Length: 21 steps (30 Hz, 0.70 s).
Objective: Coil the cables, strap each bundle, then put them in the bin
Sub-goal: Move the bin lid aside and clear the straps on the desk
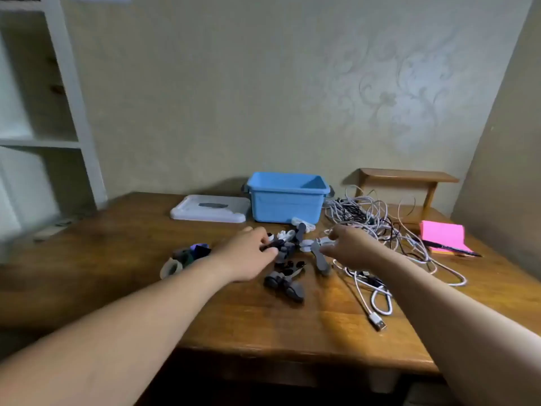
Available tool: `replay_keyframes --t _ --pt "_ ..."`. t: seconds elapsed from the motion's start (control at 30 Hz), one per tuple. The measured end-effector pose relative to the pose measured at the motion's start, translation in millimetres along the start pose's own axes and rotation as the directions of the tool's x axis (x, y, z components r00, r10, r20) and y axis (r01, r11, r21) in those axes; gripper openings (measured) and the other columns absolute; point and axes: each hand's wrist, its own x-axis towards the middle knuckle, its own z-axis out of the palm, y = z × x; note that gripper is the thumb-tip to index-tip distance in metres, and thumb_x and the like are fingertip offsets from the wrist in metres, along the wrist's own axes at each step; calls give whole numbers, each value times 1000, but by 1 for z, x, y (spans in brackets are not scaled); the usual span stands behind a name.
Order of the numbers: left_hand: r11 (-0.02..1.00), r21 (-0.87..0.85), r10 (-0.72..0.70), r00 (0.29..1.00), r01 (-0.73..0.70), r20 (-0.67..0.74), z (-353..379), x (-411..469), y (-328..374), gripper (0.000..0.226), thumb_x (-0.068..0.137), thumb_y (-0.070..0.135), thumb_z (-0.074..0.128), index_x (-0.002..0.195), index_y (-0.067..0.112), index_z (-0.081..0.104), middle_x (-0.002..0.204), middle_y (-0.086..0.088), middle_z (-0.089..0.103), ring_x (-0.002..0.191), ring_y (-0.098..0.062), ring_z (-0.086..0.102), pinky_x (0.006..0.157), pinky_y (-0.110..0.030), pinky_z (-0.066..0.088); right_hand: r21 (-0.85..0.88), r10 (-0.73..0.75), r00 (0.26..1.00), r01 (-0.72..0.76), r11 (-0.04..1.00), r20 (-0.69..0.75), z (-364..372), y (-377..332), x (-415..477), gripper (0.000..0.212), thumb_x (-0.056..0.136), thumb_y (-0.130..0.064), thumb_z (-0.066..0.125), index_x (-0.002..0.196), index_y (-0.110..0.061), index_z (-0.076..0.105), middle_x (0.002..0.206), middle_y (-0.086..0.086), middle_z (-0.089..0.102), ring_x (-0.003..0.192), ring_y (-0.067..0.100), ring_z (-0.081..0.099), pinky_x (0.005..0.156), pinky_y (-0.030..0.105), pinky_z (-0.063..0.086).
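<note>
A heap of grey, white and black cable straps (288,260) lies mid-table. My left hand (248,253) reaches into its left side, fingertips pinching a dark strap (273,244). My right hand (348,247) hovers at the heap's right side, thumb and fingers apart over a light strap (320,241) and not closed on it. A tangle of white and black cables (371,221) sprawls behind and to the right of my right hand. One white USB cable (377,303) trails toward the front edge. The open blue bin (287,200) stands behind the heap.
The bin's white lid (209,212) lies flat to its left. Small tape rolls (187,256) sit left of my left hand. Pink sticky notes (442,235) with a pen (452,249) are at the right, and a wooden riser (407,177) stands against the wall. White shelving (58,112) stands far left.
</note>
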Motion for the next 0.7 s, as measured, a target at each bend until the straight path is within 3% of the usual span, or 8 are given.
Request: replay_keyframes --t 0.13,0.23,0.3,0.37,0.43,0.53,0.63,0.7 --pt "994 42 -104 991 101 88 39 35 8 76 92 76 54 153 33 42 158 2 39 133 -26 56 100 -48 55 -94 48 997 -41 995 67 22 -4 31 60 89 -58 75 133 -20 57 123 4 69 105 24 66 89 43 60" --pt "987 -48 -151 988 150 -16 52 60 7 46 98 60 62 137 35 55 141 4 49 110 -21 63 90 -44 58 -9 9 999 -9 1000 48 35 -8 58 49 93 -44 67 135 -21 54 116 5 69 96 24 68 85 45 62" --pt "977 -159 -161 981 143 -109 59 67 0 22 103 47 62 122 36 61 130 8 57 98 -15 65 85 -41 59 113 7 1000 -6 994 -10 36 -8 70 47 93 -42 64 135 -23 53 115 5 69 93 24 69 84 48 62" --pt "972 -209 -151 971 111 -186 64 66 -5 8 106 41 61 111 36 63 119 12 58 91 -11 63 79 -36 58 117 5 996 6 993 -91 39 -5 82 46 92 -40 64 133 -24 53 113 4 70 92 25 68 83 48 61" --pt "968 -247 -117 961 53 -250 68 65 -8 10 107 35 59 98 36 61 112 15 56 85 -8 62 75 -33 58 27 -30 993 33 999 -114 46 0 89 49 92 -37 64 138 -24 51 124 5 66 103 28 66 86 45 58" --pt "957 -288 -113 946 22 -304 64 66 -7 17 109 29 57 92 33 60 111 14 54 85 -5 61 72 -27 55 -90 -58 998 58 994 2 56 7 95 55 94 -33 64 145 -27 45 139 8 56 115 31 61 90 43 54" --pt "961 -275 -117 959 43 -259 60 66 -3 11 106 45 58 99 36 58 115 16 53 86 -4 61 75 -32 58 -111 -63 998 60 992 -16 57 12 100 57 96 -32 63 149 -25 42 143 7 56 119 30 62 93 45 54" --pt "969 -239 -103 978 58 -181 60 63 0 32 98 66 58 113 38 56 120 18 50 95 -6 61 82 -40 59 -126 -61 998 58 990 -26 57 14 101 63 96 -31 62 154 -25 38 146 7 55 125 30 61 97 45 54"
